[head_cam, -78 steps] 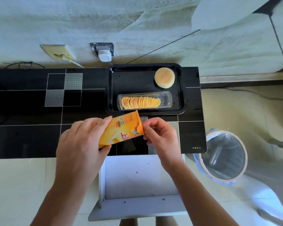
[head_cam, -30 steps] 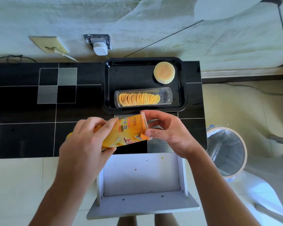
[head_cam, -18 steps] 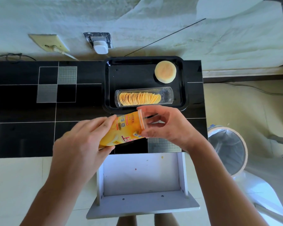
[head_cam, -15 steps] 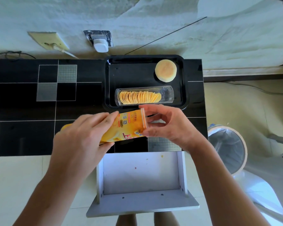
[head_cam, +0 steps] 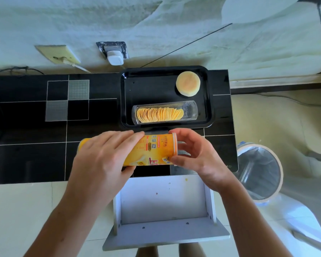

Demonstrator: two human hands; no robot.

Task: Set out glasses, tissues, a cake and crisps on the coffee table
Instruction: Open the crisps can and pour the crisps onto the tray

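1. Hands are meeting over the near edge of the black coffee table (head_cam: 26, 127), and we are seeing them from above.
2. We are seeing the left hand (head_cam: 102, 158) curling round the orange crisp can (head_cam: 154, 151), which is lying on its side, its open end pointing right.
3. We are seeing the right hand (head_cam: 195, 154) at that right end, thumb and fingers bent round the rim of the can and a clear lid there, so both hands are gripping it.
4. Just beyond the can, we are finding a black tray (head_cam: 126, 101) standing on the far right part of the table.
5. In the tray, we are noticing a clear sleeve of crisps (head_cam: 159, 114) lying along its near side, and a round cake (head_cam: 188, 83) sitting in its far right corner, apart from the sleeve.
6. To the right of the table, on the floor, a bin (head_cam: 261, 171) with a clear liner is standing.
7. Below the hands, a white stool (head_cam: 165, 197) is showing.
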